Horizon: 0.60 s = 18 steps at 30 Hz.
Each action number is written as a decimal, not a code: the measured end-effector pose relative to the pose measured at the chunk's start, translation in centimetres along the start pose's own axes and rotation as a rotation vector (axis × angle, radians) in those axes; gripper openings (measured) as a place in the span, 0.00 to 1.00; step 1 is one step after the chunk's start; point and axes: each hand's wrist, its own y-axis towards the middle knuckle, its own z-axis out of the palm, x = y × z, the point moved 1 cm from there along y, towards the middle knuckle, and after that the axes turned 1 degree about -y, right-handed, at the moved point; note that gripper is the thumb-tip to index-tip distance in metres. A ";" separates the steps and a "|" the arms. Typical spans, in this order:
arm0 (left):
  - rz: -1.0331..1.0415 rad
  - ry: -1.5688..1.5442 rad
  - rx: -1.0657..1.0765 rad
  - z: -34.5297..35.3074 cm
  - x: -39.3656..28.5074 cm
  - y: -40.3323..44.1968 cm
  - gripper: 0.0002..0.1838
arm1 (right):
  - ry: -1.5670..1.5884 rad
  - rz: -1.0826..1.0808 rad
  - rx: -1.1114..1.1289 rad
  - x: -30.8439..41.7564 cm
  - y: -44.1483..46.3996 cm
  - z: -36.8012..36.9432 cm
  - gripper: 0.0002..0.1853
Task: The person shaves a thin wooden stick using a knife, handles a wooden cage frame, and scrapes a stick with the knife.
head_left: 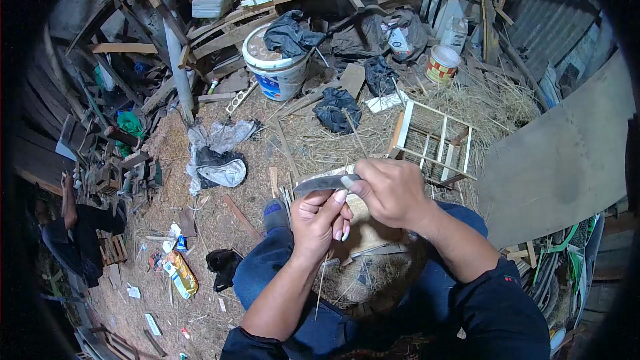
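A knife [321, 184] with a dark, wide blade lies across the space above my lap, its blade pointing left. My right hand [395, 192] is closed around the handle end, thumb pressed near the base of the blade. Just below the blade, my left hand [320, 221] is closed with curled fingers, its thumb up close to the knife's edge. What the left fingers pinch is hidden. A thin stick [319, 293] runs downward below that hand; whether it is held cannot be made out. Under both hands is a pale wooden block [363, 227] between my knees.
A small wooden slatted frame [437, 143] lies ahead right. Beyond stand a white paint bucket [277, 70] and a smaller tub [443, 65]. A large board [557, 153] leans at right. Another person [80, 233] sits at far left. Straw, rags and wrappers litter the ground.
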 end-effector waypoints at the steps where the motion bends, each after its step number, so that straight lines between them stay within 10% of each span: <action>1: -0.002 0.001 0.001 -0.1 0.1 0.0 0.15 | 0.011 -0.012 0.009 0.0 -0.1 0.4 0.15; 9: 0.040 -0.032 -0.004 -0.2 0.3 -0.4 0.16 | -0.106 0.202 -0.028 -2.4 0.9 -0.8 0.21; 18: 0.013 -0.046 -0.018 0.1 0.1 0.2 0.09 | 0.023 -0.025 0.014 -0.2 -0.2 0.3 0.14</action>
